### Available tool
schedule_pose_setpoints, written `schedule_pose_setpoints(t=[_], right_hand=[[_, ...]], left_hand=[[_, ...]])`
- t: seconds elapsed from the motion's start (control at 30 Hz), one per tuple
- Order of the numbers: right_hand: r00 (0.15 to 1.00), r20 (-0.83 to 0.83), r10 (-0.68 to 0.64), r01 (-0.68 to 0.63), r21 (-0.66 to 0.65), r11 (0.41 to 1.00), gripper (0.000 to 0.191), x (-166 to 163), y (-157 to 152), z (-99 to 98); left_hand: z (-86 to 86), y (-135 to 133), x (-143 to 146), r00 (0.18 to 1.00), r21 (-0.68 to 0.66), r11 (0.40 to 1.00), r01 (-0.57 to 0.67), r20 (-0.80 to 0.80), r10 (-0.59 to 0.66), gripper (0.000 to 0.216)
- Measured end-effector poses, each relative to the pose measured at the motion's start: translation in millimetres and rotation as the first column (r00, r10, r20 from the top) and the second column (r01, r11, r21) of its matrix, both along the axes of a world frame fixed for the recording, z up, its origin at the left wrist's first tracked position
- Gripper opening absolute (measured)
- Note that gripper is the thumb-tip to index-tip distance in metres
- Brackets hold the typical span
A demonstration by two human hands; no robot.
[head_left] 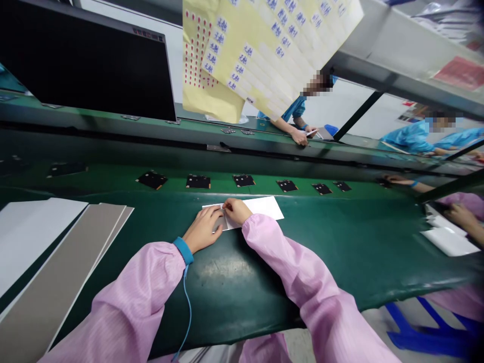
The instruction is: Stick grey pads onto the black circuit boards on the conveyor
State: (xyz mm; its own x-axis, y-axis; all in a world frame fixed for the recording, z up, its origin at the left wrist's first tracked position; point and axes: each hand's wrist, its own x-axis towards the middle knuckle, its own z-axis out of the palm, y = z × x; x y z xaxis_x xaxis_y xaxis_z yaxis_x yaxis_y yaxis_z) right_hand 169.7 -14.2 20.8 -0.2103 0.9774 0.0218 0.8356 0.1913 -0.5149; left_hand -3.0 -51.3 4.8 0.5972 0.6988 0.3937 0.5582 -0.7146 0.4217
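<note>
A white sheet (266, 207) lies flat on the green table mat before me, with a grey piece (218, 222) at its left end. My left hand (203, 228) rests on that left end, fingers spread and thumb apart, and has a blue band at the wrist. Against the inner edge of the grey piece, my right hand (237, 211) has its fingers pinched together. Whatever is between those fingertips is hidden. To the left lie long grey strips (71, 257) with white edges, alongside white sheets (34, 229).
Several black circuit boards (198, 181) sit in a row on the green strip (174, 194) behind the mat. A dark monitor (86, 60) and hanging yellow label sheets (257, 55) are above. At the right, a co-worker's hand (463, 217) is near white sheets (449, 239).
</note>
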Motion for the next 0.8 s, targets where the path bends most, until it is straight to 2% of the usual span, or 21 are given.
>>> schedule_pose_setpoints(t=[0.3,0.57,0.8], right_hand=[[0.999,0.014,-0.041,0.041,0.003,0.999,0.007,-2,0,-2.0],[0.998,0.037,-0.047,0.048,-0.030,0.998,0.010,-5,1,5.6],[0.996,0.088,0.001,0.001,-0.020,1.000,0.011,-3,4,6.1]], left_hand=[[-0.1,1,-1,1.000,0.008,1.000,-0.003,-0.012,0.003,0.031],[-2.9,5,0,0.998,0.031,1.000,0.000,-0.062,0.002,0.032],[-2.2,8,0,0.995,0.034,0.999,-0.009,-0.102,0.013,0.032]])
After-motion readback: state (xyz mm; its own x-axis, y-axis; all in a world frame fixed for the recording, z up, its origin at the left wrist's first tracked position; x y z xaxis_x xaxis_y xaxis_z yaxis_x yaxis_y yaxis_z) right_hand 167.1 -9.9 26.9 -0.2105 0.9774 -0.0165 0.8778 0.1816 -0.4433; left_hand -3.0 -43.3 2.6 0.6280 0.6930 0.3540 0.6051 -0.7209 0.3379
